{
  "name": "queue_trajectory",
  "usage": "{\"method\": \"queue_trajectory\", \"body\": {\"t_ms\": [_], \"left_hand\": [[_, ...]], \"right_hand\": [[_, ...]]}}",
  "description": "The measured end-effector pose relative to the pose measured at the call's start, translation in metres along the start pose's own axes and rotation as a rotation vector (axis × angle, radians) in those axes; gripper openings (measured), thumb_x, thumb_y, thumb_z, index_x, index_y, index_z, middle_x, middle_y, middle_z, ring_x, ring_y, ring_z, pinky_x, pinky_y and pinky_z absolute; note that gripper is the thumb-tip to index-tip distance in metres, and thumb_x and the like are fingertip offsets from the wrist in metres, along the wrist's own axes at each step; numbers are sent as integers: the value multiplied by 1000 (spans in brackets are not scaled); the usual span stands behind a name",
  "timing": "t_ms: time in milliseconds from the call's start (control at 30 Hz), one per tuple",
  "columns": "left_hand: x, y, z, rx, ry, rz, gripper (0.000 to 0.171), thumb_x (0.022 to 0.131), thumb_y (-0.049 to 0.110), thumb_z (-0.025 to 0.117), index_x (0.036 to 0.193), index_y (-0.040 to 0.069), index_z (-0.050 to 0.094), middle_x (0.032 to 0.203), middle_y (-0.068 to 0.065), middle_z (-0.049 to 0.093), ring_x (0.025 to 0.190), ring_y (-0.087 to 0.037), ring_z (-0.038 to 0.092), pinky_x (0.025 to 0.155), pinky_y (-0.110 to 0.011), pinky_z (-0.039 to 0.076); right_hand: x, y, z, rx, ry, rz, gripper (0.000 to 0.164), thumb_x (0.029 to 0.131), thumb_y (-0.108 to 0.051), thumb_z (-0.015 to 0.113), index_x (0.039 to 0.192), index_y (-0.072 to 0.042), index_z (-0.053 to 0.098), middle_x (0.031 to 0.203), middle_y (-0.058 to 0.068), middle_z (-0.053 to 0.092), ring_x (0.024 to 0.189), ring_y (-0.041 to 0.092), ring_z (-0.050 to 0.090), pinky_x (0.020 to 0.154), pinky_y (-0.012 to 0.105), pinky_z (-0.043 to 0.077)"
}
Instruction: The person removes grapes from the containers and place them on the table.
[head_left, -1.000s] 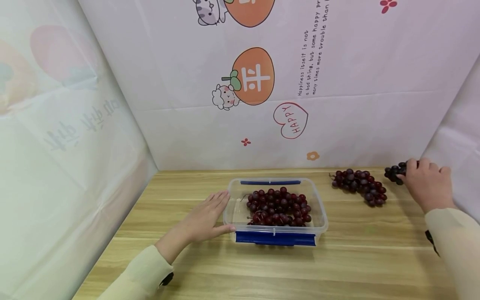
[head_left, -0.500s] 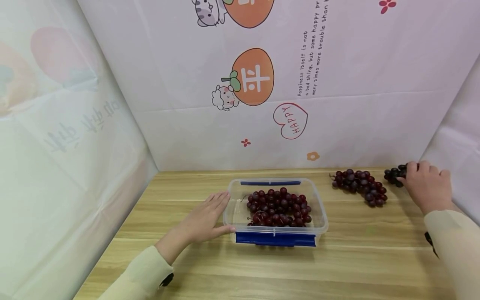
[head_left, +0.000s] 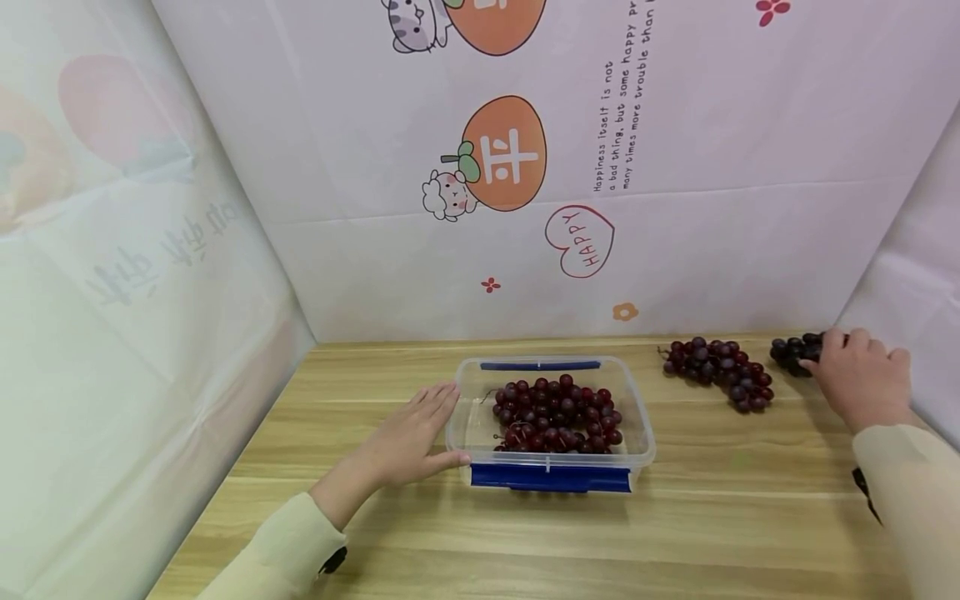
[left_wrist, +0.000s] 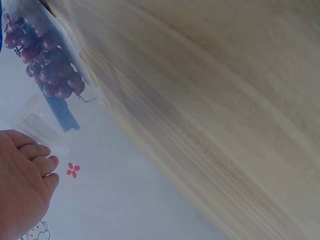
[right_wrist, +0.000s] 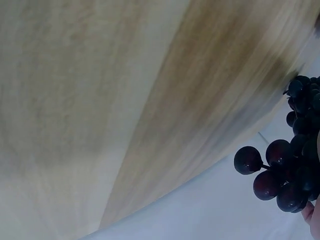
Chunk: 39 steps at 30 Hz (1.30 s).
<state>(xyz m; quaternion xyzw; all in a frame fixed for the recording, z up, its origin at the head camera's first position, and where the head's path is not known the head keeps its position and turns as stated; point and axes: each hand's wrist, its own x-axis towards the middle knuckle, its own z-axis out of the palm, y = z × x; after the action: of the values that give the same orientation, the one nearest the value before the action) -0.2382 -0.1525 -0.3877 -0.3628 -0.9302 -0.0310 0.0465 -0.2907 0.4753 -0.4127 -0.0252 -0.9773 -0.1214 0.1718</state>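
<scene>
Grips black grapes [head_left: 795, 353] in right hand [head_left: 862, 379], fingers curled | Projects left toward thumb side, bench [head_left: 750, 525] far-right corner, long axis part-hidden | Rests left hand [head_left: 408, 437], fingers straight, against container [head_left: 645, 421]

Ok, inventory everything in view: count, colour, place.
Table: 1, light brown, beneath
Container: 1, clear with blue latches, centre
Boxed grapes: bunches uncertain, dark red, inside container
Red bunch: 1, dark red, right of container
Black bunch: 1, blackish, far right
Printed sheeting: pieces unclear, white, back and sides
Sleeves: 2, cream, lower left and right
Wrist pieces: 2, black, at wrists
Left hand: 1, bare, at container's left edge
Right hand: 1, bare, on black bunch
</scene>
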Motion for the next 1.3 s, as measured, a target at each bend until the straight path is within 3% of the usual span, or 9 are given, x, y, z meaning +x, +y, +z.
{"method": "queue_trajectory", "body": {"t_ms": [400,800,1300], "left_hand": [[-1,0,0,3,-3,-7,96,93,71,33,153,-3,18,158,-18,17,146,-28,11,118,-41,11],[-1,0,0,-1,-7,-9,96,92,72,32,154,-1,17,159,-17,16,146,-26,10,118,-40,10],[-1,1,-1,-4,-13,-8,96,93,71,32,153,-1,16,159,-17,16,146,-27,11,118,-41,10]], "right_hand": [[-3,6,6,32,-46,56,56,95,-26,63,102,22,35,78,33,40,68,46,51,60,59,42],[-12,5,14,22,-7,52,55,94,-28,64,86,18,36,69,28,39,57,40,49,56,58,44],[-17,5,14,70,-74,134,55,93,-27,67,83,18,37,71,32,42,61,43,52,62,63,43]]}}
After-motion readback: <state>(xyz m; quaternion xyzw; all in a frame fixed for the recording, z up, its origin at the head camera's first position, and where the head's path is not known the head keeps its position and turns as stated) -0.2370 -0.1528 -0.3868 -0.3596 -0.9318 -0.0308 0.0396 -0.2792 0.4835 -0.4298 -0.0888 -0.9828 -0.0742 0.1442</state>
